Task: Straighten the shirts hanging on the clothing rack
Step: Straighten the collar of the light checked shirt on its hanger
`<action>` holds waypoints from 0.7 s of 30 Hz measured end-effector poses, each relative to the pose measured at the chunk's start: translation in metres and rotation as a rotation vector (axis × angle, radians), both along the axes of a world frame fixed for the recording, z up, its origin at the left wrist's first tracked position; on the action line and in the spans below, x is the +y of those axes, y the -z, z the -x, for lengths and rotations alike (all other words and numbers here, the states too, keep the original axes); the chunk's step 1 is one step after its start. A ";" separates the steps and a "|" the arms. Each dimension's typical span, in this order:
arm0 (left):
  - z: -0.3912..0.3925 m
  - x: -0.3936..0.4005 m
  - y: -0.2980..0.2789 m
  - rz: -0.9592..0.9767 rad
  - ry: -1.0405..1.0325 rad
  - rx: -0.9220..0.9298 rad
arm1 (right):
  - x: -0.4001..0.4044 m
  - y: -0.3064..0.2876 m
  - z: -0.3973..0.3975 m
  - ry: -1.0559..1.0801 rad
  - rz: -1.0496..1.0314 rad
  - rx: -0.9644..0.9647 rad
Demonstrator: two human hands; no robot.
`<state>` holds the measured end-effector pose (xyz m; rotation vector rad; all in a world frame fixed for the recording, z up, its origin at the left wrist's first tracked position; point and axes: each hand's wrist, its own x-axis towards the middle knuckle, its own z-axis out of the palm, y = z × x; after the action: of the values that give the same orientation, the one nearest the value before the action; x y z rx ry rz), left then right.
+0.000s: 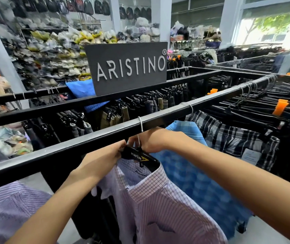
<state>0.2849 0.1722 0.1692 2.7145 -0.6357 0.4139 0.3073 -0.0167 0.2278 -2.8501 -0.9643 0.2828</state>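
Shop floor, seen from head height. Both hands up at the near black rail (91,138) of the clothing rack.

Left hand (103,155): fingers curled onto the left end of a black hanger (139,156), pinching it beside the collar.

Right hand (151,140): fingers curled round the hanger's neck under its white metal hook (140,123), which loops over the rail; fingertips themselves hidden behind the hand.

On the hanger face, yellow lettering "KWIN" with a triangular mark. Below it, a pink-and-white checked shirt (158,199), hanging from that hanger directly under the hands, collar open; neck label inside carrying small print, possibly "Aristino", too blurred to be sure.

Just right of it, touching, a blue checked shirt (198,184). Further right along the rail, a black-and-white plaid shirt (228,136) with a pale paper tag, writing unreadable. Lower left, a lilac striped shirt (8,208).

Above the middle rail, a dark sign (126,67) reading "ARISTINO" in grey capitals, with a circled R at its top right corner.

Behind, rows of dark trousers (140,104) on clip hangers, orange size markers (279,106) among them, and backpacks (88,6) hung high along the far wall.
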 end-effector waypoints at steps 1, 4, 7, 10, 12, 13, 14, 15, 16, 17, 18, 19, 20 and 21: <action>0.001 0.000 0.000 0.001 -0.002 0.001 | 0.001 0.000 0.000 -0.009 0.009 -0.011; 0.006 -0.005 -0.010 -0.010 0.034 -0.096 | -0.001 0.000 0.001 -0.012 0.032 -0.074; 0.006 -0.005 -0.017 -0.002 0.129 -0.048 | -0.006 0.000 0.000 -0.022 0.013 -0.092; 0.004 -0.006 -0.024 0.049 0.167 0.103 | -0.008 0.005 -0.002 -0.044 -0.063 0.011; 0.003 -0.008 -0.025 0.051 0.160 0.190 | -0.010 0.011 -0.001 -0.067 -0.118 0.009; 0.003 -0.008 -0.025 0.064 0.170 0.242 | -0.011 0.013 0.001 -0.081 -0.135 0.000; 0.001 -0.007 -0.023 0.076 0.165 0.281 | -0.013 0.013 0.004 -0.091 -0.124 -0.004; 0.000 -0.004 -0.022 0.082 0.156 0.316 | -0.016 0.013 0.007 -0.092 -0.087 -0.006; 0.001 -0.001 -0.022 0.085 0.149 0.352 | -0.021 0.012 0.009 -0.093 -0.051 -0.007; 0.002 0.002 -0.023 0.062 0.155 0.378 | -0.026 0.010 0.012 -0.096 -0.038 -0.003; 0.005 0.003 -0.025 0.022 0.163 0.387 | -0.031 0.007 0.015 -0.101 -0.061 0.012; 0.007 0.004 -0.027 -0.006 0.180 0.388 | -0.038 0.004 0.020 -0.099 -0.104 0.039; 0.010 0.005 -0.028 -0.005 0.191 0.406 | -0.044 0.002 0.026 -0.099 -0.150 0.065; 0.011 0.008 -0.025 0.018 0.189 0.448 | -0.050 0.001 0.030 -0.090 -0.184 0.089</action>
<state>0.2735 0.1798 0.1947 2.5694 -0.7381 -0.2291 0.2774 -0.0666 0.2265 -2.6106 -1.0446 0.3090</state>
